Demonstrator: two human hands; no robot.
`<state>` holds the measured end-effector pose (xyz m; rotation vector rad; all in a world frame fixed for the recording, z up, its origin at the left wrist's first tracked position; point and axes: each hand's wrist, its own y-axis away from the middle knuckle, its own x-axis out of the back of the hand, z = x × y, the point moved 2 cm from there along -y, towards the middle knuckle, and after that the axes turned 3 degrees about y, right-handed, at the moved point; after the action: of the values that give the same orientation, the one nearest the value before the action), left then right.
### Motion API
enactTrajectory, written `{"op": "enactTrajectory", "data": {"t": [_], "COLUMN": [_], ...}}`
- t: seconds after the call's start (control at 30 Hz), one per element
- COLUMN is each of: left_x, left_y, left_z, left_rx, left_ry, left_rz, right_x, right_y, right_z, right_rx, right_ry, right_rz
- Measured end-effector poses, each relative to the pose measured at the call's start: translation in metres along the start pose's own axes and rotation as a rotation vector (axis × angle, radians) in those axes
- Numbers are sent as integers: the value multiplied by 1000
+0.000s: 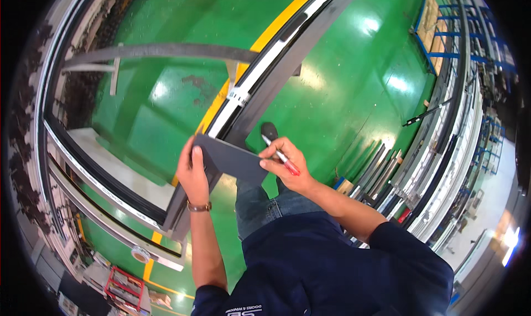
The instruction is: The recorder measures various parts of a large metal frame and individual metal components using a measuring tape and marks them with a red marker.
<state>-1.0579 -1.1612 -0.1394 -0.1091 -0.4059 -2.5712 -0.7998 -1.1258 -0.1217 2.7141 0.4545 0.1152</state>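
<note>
Green glossy workshop floor [354, 84] fills most of the view, with a yellow painted line [276, 25] running across it beneath a large dark grey metal window frame [265, 81] that lies flat and serves as the landmark. Right of that frame, long metal profiles in grey and white [437, 166] are stacked in rows, and a blue rack holding wooden boards [434, 31] stands beyond them. At the frame's near corner the person holds a small flat dark grey rectangular plate [232, 160], which rests against the frame's edge just above their jeans. The left hand [193, 172] grips the plate's left end, fingers wrapped closed around it, a brown wristband [199, 207] on the wrist. The right hand [287, 164] is closed narrowly around a red marker pen [281, 155], its tip at the plate's right edge, close to or touching the surface; which of the two I cannot tell. Judging from this, the step in hand looks like marking the plate against the frame. The next move seems to call for a steady left grip so the plate does not slide, and a light, controlled stroke of the pen along the intended line.
</note>
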Motion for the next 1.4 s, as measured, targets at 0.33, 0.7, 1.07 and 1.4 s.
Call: {"op": "enactTrajectory", "data": {"t": [0.33, 0.7, 1.07, 1.4], "left_x": [-76, -289, -332, -264], "left_y": [28, 49, 48, 91], "left_z": [66, 154, 203, 259], "left_rx": [20, 115, 272, -165], "left_ry": [14, 505, 1213, 577], "left_rz": [-287, 9, 118, -181], "right_x": [100, 288, 313, 266], "right_y": [42, -6, -17, -46], "right_z": [-73, -160, -207, -233], "right_rx": [78, 127, 363, 211], "right_ry": [-168, -378, 249, -432], "right_rz": [59, 72, -249, -291]}}
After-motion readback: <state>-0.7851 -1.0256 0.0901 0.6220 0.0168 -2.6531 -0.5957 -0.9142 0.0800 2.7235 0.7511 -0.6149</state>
